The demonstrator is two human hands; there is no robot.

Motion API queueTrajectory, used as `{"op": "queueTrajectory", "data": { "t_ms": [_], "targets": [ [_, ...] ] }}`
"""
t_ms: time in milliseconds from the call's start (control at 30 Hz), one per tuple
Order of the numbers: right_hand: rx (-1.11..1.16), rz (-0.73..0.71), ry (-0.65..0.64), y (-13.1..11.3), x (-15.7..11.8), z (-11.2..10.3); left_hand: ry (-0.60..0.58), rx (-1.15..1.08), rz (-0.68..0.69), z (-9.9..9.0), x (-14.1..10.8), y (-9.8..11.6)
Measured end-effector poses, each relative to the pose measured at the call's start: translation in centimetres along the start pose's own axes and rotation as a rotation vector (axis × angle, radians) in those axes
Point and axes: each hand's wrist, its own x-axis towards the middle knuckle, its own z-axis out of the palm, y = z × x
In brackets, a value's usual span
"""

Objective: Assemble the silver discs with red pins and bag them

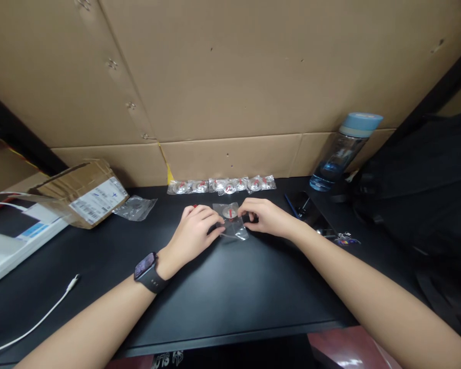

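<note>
A clear plastic bag [236, 230] with a round metallic piece [229, 211] marked in red lies on the black table between my hands. My left hand [195, 229], with a black watch on its wrist, has its fingertips at the bag's left edge. From the right, my right hand [263, 218] curls thumb and fingers at the bag's upper right edge. Whether either hand pinches the film is too small to tell. A small red thing [195, 206] shows behind my left fingers. Beyond them, several similar bagged pieces [228, 186] form a row along the cardboard wall.
On the left are an open cardboard box [96, 197], a crumpled clear bag [135, 208], a white power strip [26, 238] and a white cable [51, 309]. A blue-capped bottle [341, 154], a dark phone [311, 210] and a black bag [418, 174] are on the right.
</note>
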Motion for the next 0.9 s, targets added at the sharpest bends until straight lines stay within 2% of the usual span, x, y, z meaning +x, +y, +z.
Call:
{"op": "queueTrajectory", "data": {
  "t_ms": [367, 900],
  "targets": [
    [0.039, -0.061, 0.053, 0.4, 0.3, 1.3, -0.021, -0.058, -0.045, -0.1, -0.1, -0.6],
    [0.082, -0.038, 0.052, 0.2, 0.3, 0.1, -0.026, -0.055, -0.053, -0.4, -0.1, -0.8]
  ]
}}
